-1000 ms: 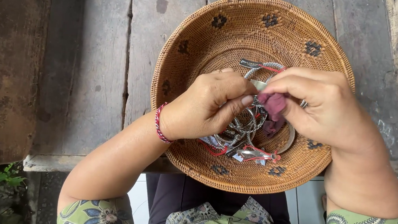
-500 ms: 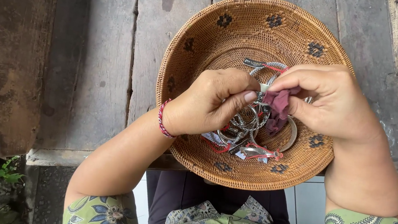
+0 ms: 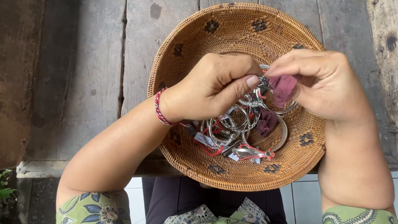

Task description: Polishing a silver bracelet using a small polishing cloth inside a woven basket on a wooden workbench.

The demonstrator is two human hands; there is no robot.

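Frame centre, over the basket (image 3: 190, 44): left hand (image 3: 210, 91) pinches a bangle (image 3: 257, 102); right hand (image 3: 326, 84) pinches a cloth (image 3: 282, 88).

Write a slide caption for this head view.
Two hands rub a silver bangle with a maroon cloth over a woven basket.

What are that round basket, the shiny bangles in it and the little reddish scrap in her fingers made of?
Basket: looks like tightly woven rattan or similar fibre, matte tan with dark woven motifs.
Bangles: seemingly silver-coloured metal, bright and reflective.
Scrap: apparently soft cloth, dull maroon and crumpled, pinched by the right hand.
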